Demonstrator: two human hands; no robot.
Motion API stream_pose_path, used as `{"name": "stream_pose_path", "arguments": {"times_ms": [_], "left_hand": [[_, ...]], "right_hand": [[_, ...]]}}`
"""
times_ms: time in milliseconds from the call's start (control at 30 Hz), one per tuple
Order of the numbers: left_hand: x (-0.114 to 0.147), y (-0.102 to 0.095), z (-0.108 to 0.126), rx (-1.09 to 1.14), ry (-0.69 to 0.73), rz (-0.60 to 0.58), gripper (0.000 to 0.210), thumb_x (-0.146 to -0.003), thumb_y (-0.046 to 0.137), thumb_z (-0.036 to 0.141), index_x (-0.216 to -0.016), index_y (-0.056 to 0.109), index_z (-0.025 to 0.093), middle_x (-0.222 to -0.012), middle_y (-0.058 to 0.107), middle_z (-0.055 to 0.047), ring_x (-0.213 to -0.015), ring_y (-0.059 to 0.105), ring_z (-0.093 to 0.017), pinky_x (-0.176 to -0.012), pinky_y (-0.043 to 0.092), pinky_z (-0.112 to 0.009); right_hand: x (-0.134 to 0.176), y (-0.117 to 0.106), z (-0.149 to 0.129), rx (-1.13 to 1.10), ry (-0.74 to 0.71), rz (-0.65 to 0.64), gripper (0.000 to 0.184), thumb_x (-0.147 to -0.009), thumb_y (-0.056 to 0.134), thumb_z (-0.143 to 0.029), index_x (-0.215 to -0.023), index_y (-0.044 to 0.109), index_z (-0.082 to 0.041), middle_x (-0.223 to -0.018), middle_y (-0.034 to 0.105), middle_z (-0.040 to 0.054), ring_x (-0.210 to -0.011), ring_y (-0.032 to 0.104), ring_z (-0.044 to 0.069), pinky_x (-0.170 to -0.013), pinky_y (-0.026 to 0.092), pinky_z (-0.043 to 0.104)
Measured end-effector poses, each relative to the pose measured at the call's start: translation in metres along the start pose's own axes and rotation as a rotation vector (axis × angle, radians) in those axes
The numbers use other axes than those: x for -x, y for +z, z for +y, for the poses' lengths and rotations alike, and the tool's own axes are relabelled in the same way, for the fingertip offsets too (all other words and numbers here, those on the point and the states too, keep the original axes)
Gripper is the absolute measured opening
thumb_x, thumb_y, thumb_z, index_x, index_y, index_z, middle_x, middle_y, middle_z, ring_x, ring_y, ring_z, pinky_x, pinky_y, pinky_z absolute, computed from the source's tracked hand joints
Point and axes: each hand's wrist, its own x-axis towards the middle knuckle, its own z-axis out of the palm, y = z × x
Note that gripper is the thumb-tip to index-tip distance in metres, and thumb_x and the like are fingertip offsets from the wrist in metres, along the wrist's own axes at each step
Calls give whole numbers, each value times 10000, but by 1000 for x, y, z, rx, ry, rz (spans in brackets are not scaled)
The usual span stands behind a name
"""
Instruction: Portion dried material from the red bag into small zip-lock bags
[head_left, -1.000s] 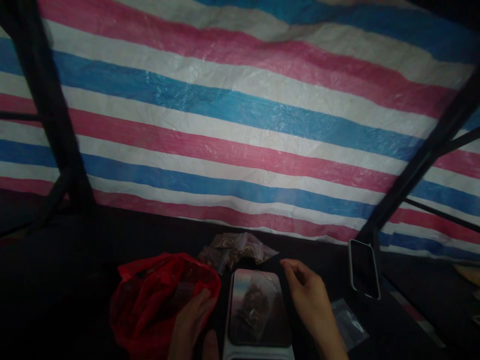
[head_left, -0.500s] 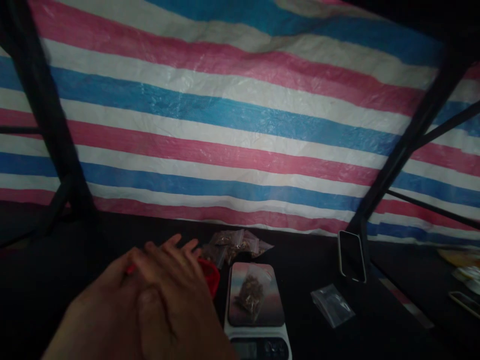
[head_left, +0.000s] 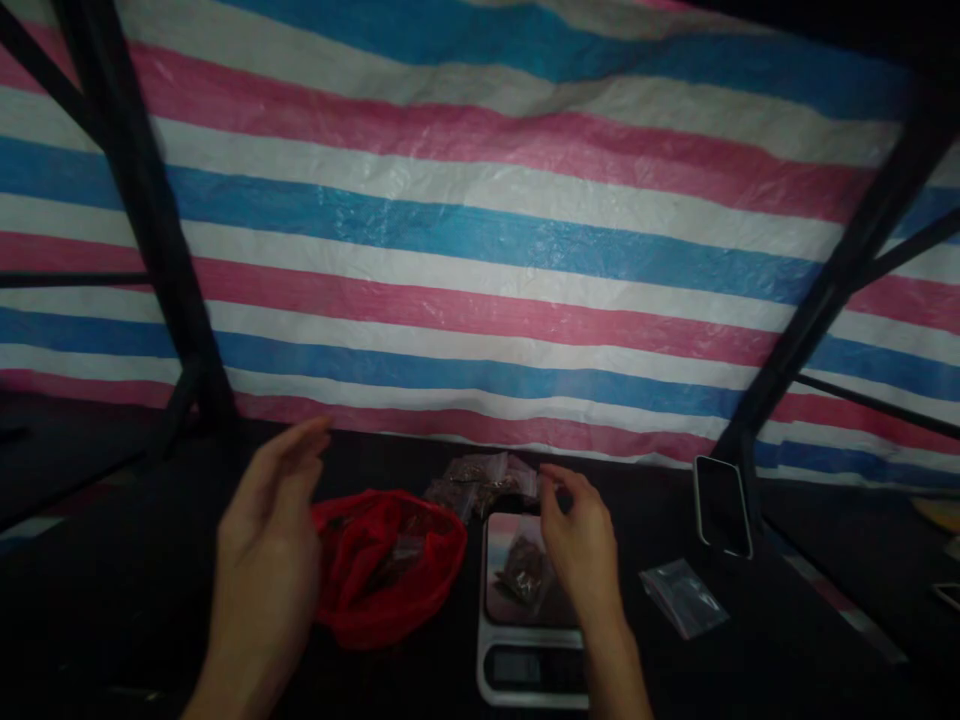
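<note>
My left hand [head_left: 274, 525] is raised beside the left rim of a red plastic bag [head_left: 360, 625], fingers stretched upward and holding nothing. The bag is spread open, with a small clear packet [head_left: 405, 555] inside. My right hand [head_left: 581, 530] reaches over the right side of a digital kitchen scale [head_left: 491, 650], its fingers loosely bent and nothing seen in them. Its fingertips are near a pile of zip bags [head_left: 480, 475] with brown dried bits. On the scale's plate lies one filled zip bag [head_left: 525, 570], just left of my right hand.
An unfilled clear zip bag [head_left: 684, 598] lies to the right on the black table. Behind it a phone [head_left: 722, 507] rests near a dark metal post [head_left: 817, 295]. Another post [head_left: 154, 220] stands at left. A striped plastic sheet [head_left: 480, 260] hangs along the back.
My hands were pressed together in front of the red bag. They have moved apart, the left staying at the left and the right going over the scale. The red bag now shows.
</note>
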Motion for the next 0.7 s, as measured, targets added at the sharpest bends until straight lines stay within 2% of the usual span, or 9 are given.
{"name": "stream_pose_path", "arguments": {"times_ms": [67, 133, 267, 367, 433, 567, 633, 700], "left_hand": [[2, 6, -21, -5, -37, -95, 374, -904, 555, 469, -1140, 711, 224, -1211, 788, -95, -1123, 755, -304, -1023, 589, -494], [10, 12, -42, -29, -15, -168, 305, -872, 560, 424, -1035, 728, 229, -1107, 805, -92, -1057, 768, -307, -1004, 590, -494], [27, 15, -61, -76, 97, -294, 213, -876, 585, 361, -959, 757, 266, -1077, 788, -69, -1113, 717, -297, -1079, 515, -454], [31, 12, -57, -81, 151, -396, 230, -910, 602, 405, -974, 782, 277, -1097, 800, -72, -1123, 718, -292, -1076, 520, -434], [35, 11, -51, -74, 135, -474, 254, -923, 623, 427, -1061, 789, 294, -1168, 804, -63, -1147, 727, -280, -1069, 541, -418], [43, 9, -43, 62, -97, -671, 486, -875, 723, 441, -1344, 699, 313, -1441, 719, -51, -1335, 662, -283, -1154, 508, -427], [43, 6, -44, 158, -204, -730, 512, -864, 750, 456, -1348, 694, 300, -1423, 734, -55, -1312, 681, -295, -1123, 535, -419], [36, 0, -46, 243, -244, -735, 435, -882, 734, 461, -1274, 722, 273, -1290, 798, -55, -1177, 749, -287, -1017, 596, -386]], "right_hand": [[-2, -9, 27, 22, 24, -54, 280, -883, 612, -326, -991, 833, -193, -1029, 797, 154, -994, 725, 346, -942, 521, 473], [3, -12, 43, 15, 24, -127, 220, -818, 667, -357, -837, 834, -215, -854, 778, 118, -851, 723, 318, -827, 533, 419], [9, -8, 45, -24, -9, -180, 170, -782, 664, -339, -754, 802, -243, -823, 750, 84, -851, 695, 296, -823, 504, 391], [7, -8, 27, -91, -32, -233, 151, -791, 658, -321, -745, 774, -237, -829, 756, 65, -834, 688, 274, -808, 509, 371], [7, -7, 8, -174, -57, -309, 170, -831, 650, -341, -802, 776, -231, -807, 754, 33, -775, 678, 236, -748, 517, 332], [17, 6, -40, -450, -102, -431, 137, -855, 679, -332, -844, 765, -225, -800, 741, -2, -742, 655, 190, -707, 507, 281], [25, 20, -61, -586, -102, -474, 131, -861, 699, -341, -881, 760, -227, -850, 763, 9, -792, 688, 197, -735, 529, 284], [32, 35, -75, -687, -97, -509, 208, -892, 692, -387, -1008, 760, -229, -945, 788, 33, -880, 730, 218, -797, 563, 307]]}}
